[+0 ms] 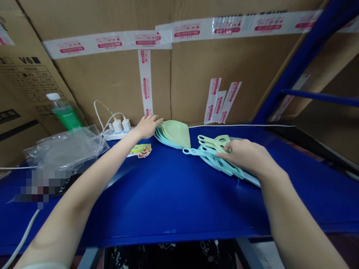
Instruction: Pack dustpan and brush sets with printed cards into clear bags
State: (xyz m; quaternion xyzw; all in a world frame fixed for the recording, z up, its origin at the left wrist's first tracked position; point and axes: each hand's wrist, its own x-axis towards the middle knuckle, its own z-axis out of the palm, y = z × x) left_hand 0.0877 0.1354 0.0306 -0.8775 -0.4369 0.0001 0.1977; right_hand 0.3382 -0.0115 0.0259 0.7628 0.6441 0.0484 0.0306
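Observation:
My left hand [147,126] reaches to the back of the table, fingers stretched out at the left edge of a stack of small plastic dustpans [177,133]. The upper dustpans are light green, the lower ones light blue. Whether the fingertips touch the stack or hover over it, I cannot tell. On the right, my right hand [248,155] has thumb and fingers closed on a light-green piece [211,141] with a ring-ended handle, like a small hand brush. Similar light-blue pieces [209,157] lie fanned out beneath it, with pale straight edges partly hidden by my hand.
Cardboard boxes [190,67] wall off the back of the blue table [168,201]. At left stand a power strip [116,135] with chargers, a green bottle [67,116] and clear plastic bags [70,145]. Colourful packets [141,150] lie beneath my left forearm. A blue rack post [291,63] rises right.

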